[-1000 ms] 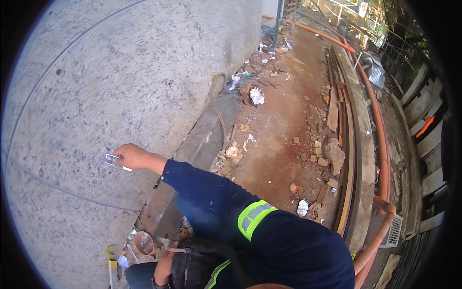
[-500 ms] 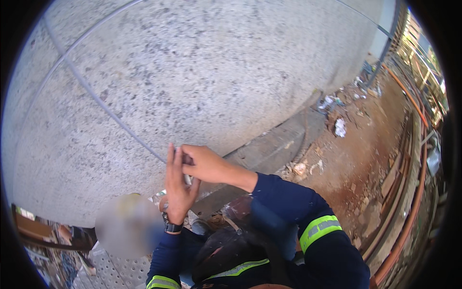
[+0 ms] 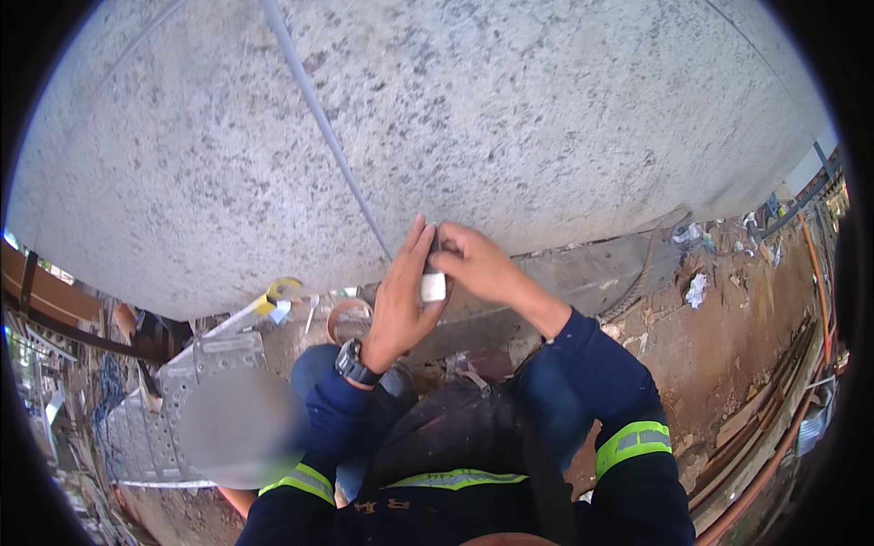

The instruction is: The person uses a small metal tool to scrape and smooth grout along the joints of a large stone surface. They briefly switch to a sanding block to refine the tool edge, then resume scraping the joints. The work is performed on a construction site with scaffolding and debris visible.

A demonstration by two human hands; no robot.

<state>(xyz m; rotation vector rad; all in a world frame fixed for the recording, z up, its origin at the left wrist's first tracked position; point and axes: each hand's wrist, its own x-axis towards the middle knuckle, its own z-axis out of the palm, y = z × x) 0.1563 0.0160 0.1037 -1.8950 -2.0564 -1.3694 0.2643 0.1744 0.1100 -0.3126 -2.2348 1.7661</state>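
Both my hands are raised together in front of a speckled grey wall. My left hand, with a dark watch at the wrist, has its fingers stretched upward and lies along a small white block-shaped piece. The thumb side of this hand is partly hidden. My right hand has its fingertips pinched at a narrow dark part just above the white piece; whether the two are joined, I cannot tell. A thin grey pipe slants down the wall and ends from sight behind my left fingers.
A perforated metal platform stands at the left, beside another person. Near it are a yellow-ended object and a brown ring. A ledge runs along the wall's foot. Planks and an orange pipe lie at right.
My view has swung, so the hands and pipe sit farther right in it. The white piece shows more plainly between my hands, which stay together.
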